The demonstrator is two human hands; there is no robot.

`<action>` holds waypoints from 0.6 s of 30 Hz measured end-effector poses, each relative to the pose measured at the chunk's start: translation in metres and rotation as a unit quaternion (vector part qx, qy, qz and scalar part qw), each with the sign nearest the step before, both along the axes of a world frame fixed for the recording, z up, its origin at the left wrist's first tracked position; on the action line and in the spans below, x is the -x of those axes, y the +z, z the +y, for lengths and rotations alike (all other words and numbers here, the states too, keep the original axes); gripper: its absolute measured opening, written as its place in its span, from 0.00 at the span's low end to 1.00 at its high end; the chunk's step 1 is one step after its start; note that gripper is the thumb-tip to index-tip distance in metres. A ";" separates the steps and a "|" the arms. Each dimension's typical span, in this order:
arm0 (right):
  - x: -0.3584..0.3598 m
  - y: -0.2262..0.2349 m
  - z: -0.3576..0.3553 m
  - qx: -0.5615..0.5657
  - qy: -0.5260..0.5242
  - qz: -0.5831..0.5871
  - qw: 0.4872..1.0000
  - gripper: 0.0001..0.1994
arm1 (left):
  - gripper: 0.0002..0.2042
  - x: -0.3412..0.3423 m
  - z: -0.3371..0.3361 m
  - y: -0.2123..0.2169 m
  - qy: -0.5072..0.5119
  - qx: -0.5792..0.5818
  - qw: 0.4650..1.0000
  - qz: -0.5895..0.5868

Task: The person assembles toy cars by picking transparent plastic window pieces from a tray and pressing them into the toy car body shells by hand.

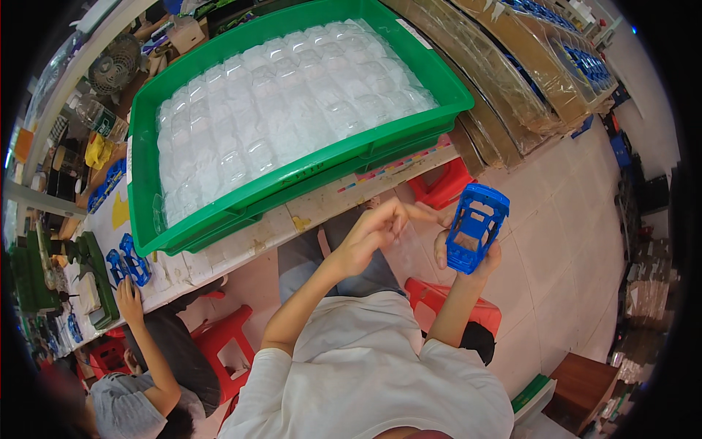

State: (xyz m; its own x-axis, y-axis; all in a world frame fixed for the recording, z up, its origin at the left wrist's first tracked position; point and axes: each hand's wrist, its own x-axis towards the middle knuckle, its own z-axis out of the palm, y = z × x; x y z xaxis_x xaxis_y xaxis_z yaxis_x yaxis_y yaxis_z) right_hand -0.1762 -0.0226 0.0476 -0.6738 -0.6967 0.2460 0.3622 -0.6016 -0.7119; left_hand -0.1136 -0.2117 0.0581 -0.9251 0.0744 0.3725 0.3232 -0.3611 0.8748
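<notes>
Shirt [373, 358], hollow blue car shell [472, 228]

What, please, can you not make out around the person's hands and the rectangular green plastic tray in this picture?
- Head view: some of the right hand's fingers, hidden behind the blue plastic car-shaped shell.
- Head view: whether the left hand holds anything transparent; too faint and blurred.
- Head view: any contents beneath the clear moulded plastic in the tray, masked by glare.
</notes>
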 end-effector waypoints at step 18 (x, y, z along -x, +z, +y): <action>-0.017 0.002 -0.025 -0.116 -0.161 -0.150 0.969 0.34 | 0.14 -0.043 0.010 0.021 0.453 0.483 0.692 0.288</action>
State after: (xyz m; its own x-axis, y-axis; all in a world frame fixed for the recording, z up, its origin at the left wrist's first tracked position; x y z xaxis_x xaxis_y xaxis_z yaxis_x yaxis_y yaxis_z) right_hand -0.1595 -0.0477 0.0497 -0.8821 -0.4522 -0.1320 0.3939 -0.5543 -0.7332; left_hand -0.0705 -0.2022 0.0789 -0.4743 0.0320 0.8798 0.4289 0.8811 0.1992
